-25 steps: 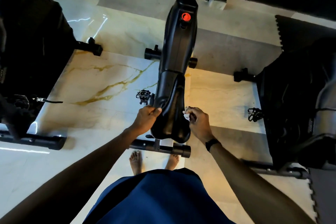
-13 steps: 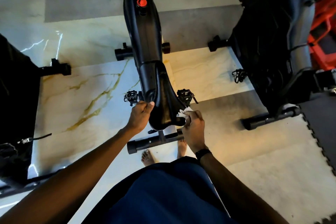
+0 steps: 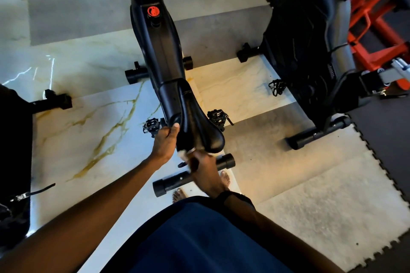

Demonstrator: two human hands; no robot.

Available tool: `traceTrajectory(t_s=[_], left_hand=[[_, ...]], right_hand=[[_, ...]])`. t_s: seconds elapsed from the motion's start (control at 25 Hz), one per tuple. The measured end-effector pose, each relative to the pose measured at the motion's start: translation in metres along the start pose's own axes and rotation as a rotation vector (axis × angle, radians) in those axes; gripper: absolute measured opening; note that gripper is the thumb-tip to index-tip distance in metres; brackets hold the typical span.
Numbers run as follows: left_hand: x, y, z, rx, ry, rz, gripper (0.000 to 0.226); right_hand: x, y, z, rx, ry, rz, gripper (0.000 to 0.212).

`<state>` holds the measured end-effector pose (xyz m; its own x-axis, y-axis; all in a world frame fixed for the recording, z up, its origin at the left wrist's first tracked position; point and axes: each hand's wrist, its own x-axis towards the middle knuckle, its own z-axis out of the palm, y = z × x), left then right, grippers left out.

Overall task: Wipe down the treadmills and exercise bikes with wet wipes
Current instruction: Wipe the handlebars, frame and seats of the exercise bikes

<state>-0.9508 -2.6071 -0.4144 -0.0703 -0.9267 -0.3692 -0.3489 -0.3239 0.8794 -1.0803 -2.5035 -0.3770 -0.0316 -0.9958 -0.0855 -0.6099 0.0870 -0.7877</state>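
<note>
We see the wet wipe [image 3: 182, 153] as a small white wad at the rear edge of the saddle [image 3: 200, 126], pinched in the curled fingers of the right hand [image 3: 205, 169]; only a corner of it shows, and motion blur hides how the wipe is folded. We judge it light, limp and damp, best kept bunched under the fingertips so that it does not slip out along the smooth saddle cover. The saddle looks firm with a slightly glossy, rounded skin, so we expect the wipe to glide easily across it. The left hand [image 3: 165, 139] grips the saddle's left flank, thumb on top and fingers curled under the edge, which we read as a steadying hold. The saddle belongs to the black exercise bike [image 3: 158, 51], a heavy, rigid frame resting on its rear stabiliser bar [image 3: 193, 176] on the marble floor [image 3: 88, 122]; we would not expect it to shift under wiping pressure. A pedal [image 3: 216, 117] projects to the right, just below the saddle. A second black bike [image 3: 310, 51] stands well apart on the right, partly on a foam mat [image 3: 310, 195], beside an orange frame [image 3: 377, 17].
</note>
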Motion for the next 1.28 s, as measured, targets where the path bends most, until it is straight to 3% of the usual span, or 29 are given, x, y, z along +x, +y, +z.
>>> traceTrajectory(t_s=[0.08, 0.12, 0.2, 0.28, 0.36, 0.44, 0.52, 0.56, 0.64, 0.72, 0.76, 0.92, 1.0, 1.08, 1.16, 1.24, 1.28], left_hand=[[-0.002, 0.008, 0.001, -0.04, -0.005, -0.04, 0.079], [-0.003, 0.012, 0.001, -0.074, -0.008, -0.066, 0.07], [-0.003, 0.015, 0.003, -0.149, -0.004, -0.113, 0.054], [-0.006, 0.015, 0.004, -0.21, 0.002, -0.132, 0.052], [-0.008, 0.017, 0.004, -0.244, -0.001, -0.154, 0.055], [-0.007, 0.017, 0.004, -0.277, -0.009, -0.164, 0.056], [-0.005, 0.018, 0.002, -0.303, 0.0, -0.169, 0.057], [-0.004, 0.016, 0.002, -0.305, -0.002, -0.173, 0.059], [-0.002, 0.016, 0.0, -0.302, -0.027, -0.185, 0.062], [-0.003, 0.019, -0.001, -0.294, -0.041, -0.18, 0.062], [-0.004, 0.018, -0.001, -0.292, -0.047, -0.177, 0.063], [-0.005, 0.016, -0.001, -0.297, -0.052, -0.173, 0.064], [-0.004, 0.016, -0.001, -0.306, -0.047, -0.172, 0.064], [-0.004, 0.016, -0.002, -0.293, -0.057, -0.179, 0.064], [-0.004, 0.017, -0.002, -0.304, -0.072, -0.184, 0.066], [-0.004, 0.016, -0.002, -0.315, -0.057, -0.185, 0.068], [-0.004, 0.016, -0.002, -0.309, -0.05, -0.185, 0.067]], right_hand=[[-0.01, -0.012, 0.002, 0.057, -0.141, -0.139, 0.018], [-0.002, -0.013, -0.003, 0.11, -0.089, -0.1, 0.016], [0.025, -0.004, -0.026, 0.119, 0.238, 0.088, 0.011], [0.053, 0.018, -0.053, -0.042, 0.531, 0.144, 0.017], [0.055, 0.03, -0.05, -0.188, 0.455, 0.118, 0.027], [0.031, 0.024, -0.016, -0.253, 0.175, 0.073, 0.034], [0.01, 0.016, 0.008, -0.207, -0.031, -0.084, 0.04], [0.007, 0.012, 0.008, -0.141, -0.039, -0.135, 0.034], [0.021, 0.012, -0.012, -0.052, 0.17, -0.062, 0.02], [0.047, 0.024, -0.041, -0.111, 0.415, 0.09, 0.02], [0.053, 0.033, -0.049, -0.151, 0.438, 0.132, 0.022], [0.035, 0.028, -0.02, -0.225, 0.192, 0.165, 0.026], [0.015, 0.01, 0.006, -0.192, 0.008, 0.043, 0.035], [0.014, -0.004, 0.007, -0.07, -0.062, -0.082, 0.025], [0.031, -0.001, -0.016, -0.017, 0.145, -0.025, 0.016], [0.048, 0.017, -0.043, -0.081, 0.411, 0.113, 0.022], [0.051, 0.026, -0.052, -0.12, 0.438, 0.176, 0.026]])
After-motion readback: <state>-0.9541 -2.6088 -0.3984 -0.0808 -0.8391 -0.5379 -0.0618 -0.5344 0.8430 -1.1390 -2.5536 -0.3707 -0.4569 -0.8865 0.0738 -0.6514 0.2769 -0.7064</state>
